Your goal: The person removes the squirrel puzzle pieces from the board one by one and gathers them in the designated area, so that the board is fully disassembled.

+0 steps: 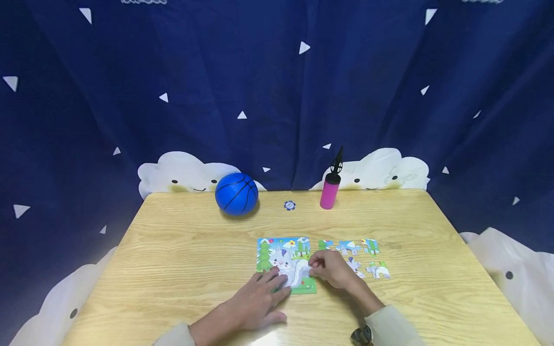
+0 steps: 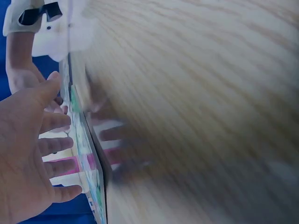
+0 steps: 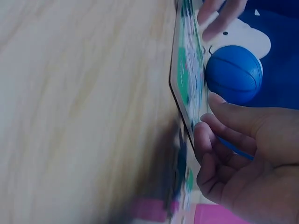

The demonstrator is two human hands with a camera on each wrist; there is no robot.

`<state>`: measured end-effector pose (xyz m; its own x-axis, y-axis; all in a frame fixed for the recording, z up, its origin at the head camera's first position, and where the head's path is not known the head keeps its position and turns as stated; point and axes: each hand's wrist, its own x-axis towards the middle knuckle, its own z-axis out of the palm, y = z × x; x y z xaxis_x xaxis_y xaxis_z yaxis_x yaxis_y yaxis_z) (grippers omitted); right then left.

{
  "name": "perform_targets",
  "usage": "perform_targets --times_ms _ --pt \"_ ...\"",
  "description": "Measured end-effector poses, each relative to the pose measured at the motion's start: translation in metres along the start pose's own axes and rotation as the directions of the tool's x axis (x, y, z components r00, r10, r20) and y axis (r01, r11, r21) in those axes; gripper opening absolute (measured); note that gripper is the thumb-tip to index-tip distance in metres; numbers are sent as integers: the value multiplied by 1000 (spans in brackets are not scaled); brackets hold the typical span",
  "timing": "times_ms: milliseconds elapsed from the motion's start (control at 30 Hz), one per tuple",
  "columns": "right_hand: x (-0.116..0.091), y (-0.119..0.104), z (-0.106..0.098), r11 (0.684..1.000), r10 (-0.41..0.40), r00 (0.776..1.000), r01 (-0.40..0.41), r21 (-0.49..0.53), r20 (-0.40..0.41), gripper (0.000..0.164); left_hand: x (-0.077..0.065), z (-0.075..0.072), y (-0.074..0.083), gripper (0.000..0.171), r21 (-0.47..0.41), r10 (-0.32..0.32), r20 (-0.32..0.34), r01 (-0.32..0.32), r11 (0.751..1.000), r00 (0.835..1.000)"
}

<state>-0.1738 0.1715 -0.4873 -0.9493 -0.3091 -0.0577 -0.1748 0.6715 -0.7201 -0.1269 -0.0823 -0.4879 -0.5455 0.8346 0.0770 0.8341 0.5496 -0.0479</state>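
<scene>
A squirrel jigsaw puzzle (image 1: 300, 288) lies flat on the table in front of me. My left hand (image 1: 259, 300) has its fingers spread over the lower left part of the picture, hiding that corner; the left wrist view shows these fingers (image 2: 58, 145) straight and holding nothing. At the puzzle's right edge, by the squirrel's tail, is my right hand (image 1: 332, 269) with bent fingers. In the right wrist view its thumb stands apart from the index finger (image 3: 212, 121), and nothing shows between them. Several loose puzzle pieces (image 1: 378, 270) lie just right of this hand, partly covered by it.
Towards the back of the wooden table (image 1: 195, 230) sits a blue basketball (image 1: 236, 194) on the left. A pink hand pump (image 1: 330, 192) with a black nozzle stands upright to the right, and a small blue-and-white chip (image 1: 289, 205) lies between them. Behind hangs a dark blue curtain (image 1: 277, 96).
</scene>
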Motion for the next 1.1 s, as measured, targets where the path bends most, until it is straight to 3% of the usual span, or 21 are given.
perform_targets --times_ms 367,1100 --pt "5 -9 23 997 -55 998 53 -54 -27 16 -2 9 7 64 -59 10 35 -8 998 999" --pt "11 -11 20 998 -17 1000 17 -54 -14 13 -3 12 4 62 -25 20 10 -19 999 1000"
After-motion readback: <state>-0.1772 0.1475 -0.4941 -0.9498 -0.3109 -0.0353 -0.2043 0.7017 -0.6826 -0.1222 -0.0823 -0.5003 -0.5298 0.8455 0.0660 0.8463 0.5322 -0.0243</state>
